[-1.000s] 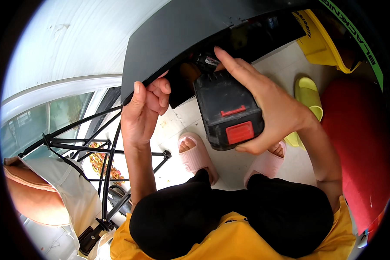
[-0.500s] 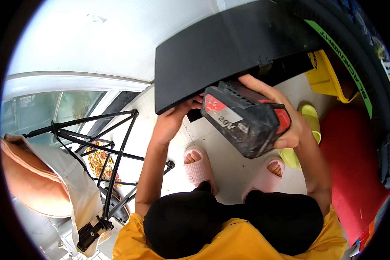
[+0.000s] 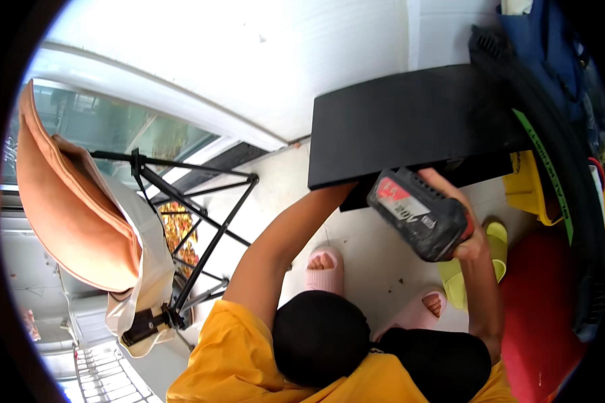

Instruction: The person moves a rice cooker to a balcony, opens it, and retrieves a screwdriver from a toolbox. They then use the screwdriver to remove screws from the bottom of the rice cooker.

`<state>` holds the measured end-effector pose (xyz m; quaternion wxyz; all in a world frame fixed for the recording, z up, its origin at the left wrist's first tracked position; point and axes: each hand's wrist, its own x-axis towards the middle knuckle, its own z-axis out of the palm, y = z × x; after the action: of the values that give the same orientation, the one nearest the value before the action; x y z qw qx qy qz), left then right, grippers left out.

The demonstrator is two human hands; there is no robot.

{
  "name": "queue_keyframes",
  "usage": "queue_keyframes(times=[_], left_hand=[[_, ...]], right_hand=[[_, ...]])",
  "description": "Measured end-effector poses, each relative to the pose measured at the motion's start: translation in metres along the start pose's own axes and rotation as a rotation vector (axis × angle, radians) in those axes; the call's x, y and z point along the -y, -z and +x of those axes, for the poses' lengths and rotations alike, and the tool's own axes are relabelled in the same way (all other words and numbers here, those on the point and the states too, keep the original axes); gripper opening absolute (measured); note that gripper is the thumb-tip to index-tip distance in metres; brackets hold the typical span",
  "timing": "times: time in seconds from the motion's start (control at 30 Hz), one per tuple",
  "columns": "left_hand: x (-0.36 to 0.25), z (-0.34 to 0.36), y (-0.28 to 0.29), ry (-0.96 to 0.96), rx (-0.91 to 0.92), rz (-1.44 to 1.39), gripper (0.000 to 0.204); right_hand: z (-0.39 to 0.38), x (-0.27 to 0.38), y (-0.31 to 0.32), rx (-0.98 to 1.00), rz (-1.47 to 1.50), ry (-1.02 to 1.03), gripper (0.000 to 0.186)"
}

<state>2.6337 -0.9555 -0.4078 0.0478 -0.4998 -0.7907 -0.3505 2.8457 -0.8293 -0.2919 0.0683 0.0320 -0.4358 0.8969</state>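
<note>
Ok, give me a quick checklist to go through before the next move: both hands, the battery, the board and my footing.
1. Battery held in the right hand: ok, fingers and thumb are around it.
2. Left hand in sight: not ok, the left forearm runs under the black board and the hand is hidden.
3. Left hand's grip: cannot tell.
4. Battery clear of the board: cannot tell, it overlaps the board's front edge in this view.
5. View of the space under the board: not ok, dark and mostly covered.
6. Feet in the pink slippers: ok, both.
</note>
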Motion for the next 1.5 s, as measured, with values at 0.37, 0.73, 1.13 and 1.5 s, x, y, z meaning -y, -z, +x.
queue_keyframes(times=[0.37, 0.73, 1.13, 1.5], left_hand=[[0.010, 0.008, 0.001, 0.108, 0.036, -0.023, 0.036], [0.012, 0.000, -0.007, 0.144, 0.037, -0.015, 0.036], [0.018, 0.010, -0.003, 0.138, 0.077, 0.051, 0.036], [0.021, 0.004, -0.003, 0.118, 0.153, 0.051, 0.036]], right_hand=[[0.006, 0.009, -0.006, 0.064, 0.025, -0.014, 0.115], [-0.001, 0.013, -0.005, 0.034, 0.006, -0.005, 0.111], [0.002, 0.013, 0.002, 0.088, -0.059, 0.057, 0.081], [-0.001, 0.011, 0.009, 0.098, -0.237, 0.053, 0.089]])
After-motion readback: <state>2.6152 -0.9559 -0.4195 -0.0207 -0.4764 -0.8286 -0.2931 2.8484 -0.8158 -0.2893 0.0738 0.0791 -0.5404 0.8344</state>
